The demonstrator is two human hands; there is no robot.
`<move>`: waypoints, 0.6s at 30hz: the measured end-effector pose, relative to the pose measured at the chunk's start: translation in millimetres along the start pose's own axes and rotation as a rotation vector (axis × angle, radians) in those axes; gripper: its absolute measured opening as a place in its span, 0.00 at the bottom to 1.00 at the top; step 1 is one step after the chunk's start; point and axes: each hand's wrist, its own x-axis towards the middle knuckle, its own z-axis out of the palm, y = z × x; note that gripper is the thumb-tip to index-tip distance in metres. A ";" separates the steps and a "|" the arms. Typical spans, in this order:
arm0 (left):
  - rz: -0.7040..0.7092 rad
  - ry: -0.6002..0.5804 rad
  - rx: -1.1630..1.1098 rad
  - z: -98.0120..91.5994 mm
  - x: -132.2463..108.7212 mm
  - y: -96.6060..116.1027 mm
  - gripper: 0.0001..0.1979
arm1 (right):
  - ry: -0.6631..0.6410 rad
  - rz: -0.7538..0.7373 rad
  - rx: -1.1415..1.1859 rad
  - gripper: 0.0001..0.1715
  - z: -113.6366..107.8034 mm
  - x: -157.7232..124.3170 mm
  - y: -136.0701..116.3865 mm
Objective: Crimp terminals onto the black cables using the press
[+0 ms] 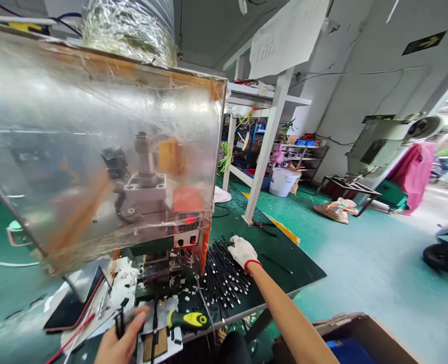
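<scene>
At the bottom left, my bare left hand [121, 336] is closed with thumb and finger around slim black pieces [119, 323], too blurred to name. A long thin black strip [155, 323] stands just right of it, over a small plate with a brown block [159, 345]. My right hand [243, 251], in a white knitted glove with a red cuff, lies at the far right edge of a pile of black cables [224, 275] with pale ends. Its fingers are slightly bent and apart, and I see nothing gripped in them.
A press [145, 189] stands behind a cloudy plastic shield [57, 151], with a control box [187, 239] beside it. A yellow-black screwdriver [189, 319] lies near the table edge. A phone [76, 298] rests at left. Below right is a cardboard box [345, 323].
</scene>
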 end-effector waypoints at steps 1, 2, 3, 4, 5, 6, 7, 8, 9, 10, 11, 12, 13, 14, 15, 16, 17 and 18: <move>0.014 -0.016 0.021 8.8 1.7 3.4 0.29 | -0.027 -0.001 -0.006 0.18 3.7 5.6 -1.8; 0.018 -0.039 0.041 15.9 3.5 6.8 0.29 | -0.052 0.000 -0.008 0.18 6.3 9.6 -3.6; 0.012 -0.061 0.054 21.4 4.9 9.9 0.28 | -0.073 0.003 -0.007 0.17 7.5 11.9 -5.0; 0.000 -0.077 0.056 25.3 5.5 12.3 0.28 | -0.089 0.003 -0.003 0.15 7.1 12.4 -5.9; -0.015 -0.086 0.050 27.7 5.0 13.9 0.28 | -0.097 -0.001 0.003 0.12 5.1 10.5 -6.2; -0.029 -0.089 0.043 28.6 3.1 14.5 0.28 | -0.098 -0.013 0.006 0.10 1.8 6.1 -6.2; -0.042 -0.086 0.029 28.3 -0.1 14.4 0.28 | -0.094 -0.031 0.029 0.10 -2.5 -1.2 -6.3; -0.056 -0.082 0.007 26.8 -4.3 13.8 0.28 | -0.090 -0.048 0.085 0.12 -7.2 -11.5 -6.8; -0.070 -0.075 -0.021 24.4 -9.0 12.9 0.28 | -0.099 -0.061 0.175 0.14 -11.7 -24.7 -8.4; -0.082 -0.065 -0.052 21.1 -13.6 12.0 0.28 | -0.123 -0.063 0.296 0.16 -15.4 -40.4 -11.5; -0.089 -0.052 -0.079 17.5 -17.8 11.3 0.28 | -0.164 -0.064 0.441 0.18 -17.5 -58.1 -16.4; -0.092 -0.038 -0.098 13.7 -21.1 11.0 0.28 | -0.228 -0.061 0.583 0.18 -17.7 -77.0 -23.4; -0.091 -0.023 -0.108 10.1 -23.7 10.8 0.28 | -0.291 -0.060 0.695 0.18 -15.5 -96.3 -32.6; -0.087 -0.006 -0.111 7.0 -25.4 10.8 0.28 | -0.370 -0.085 0.777 0.18 -11.0 -114.8 -43.6; -0.084 0.011 -0.115 4.5 -26.6 10.8 0.28 | -0.453 -0.088 0.812 0.17 -4.1 -131.7 -56.2; -0.084 0.028 -0.125 2.7 -27.5 10.7 0.28 | -0.529 -0.089 0.820 0.16 4.7 -146.1 -69.7; -0.085 0.044 -0.142 1.4 -28.2 10.3 0.27 | -0.605 -0.086 0.816 0.14 15.1 -157.4 -83.4; -0.081 0.056 -0.161 0.2 -29.0 9.6 0.27 | -0.666 -0.069 0.804 0.12 26.6 -165.2 -96.8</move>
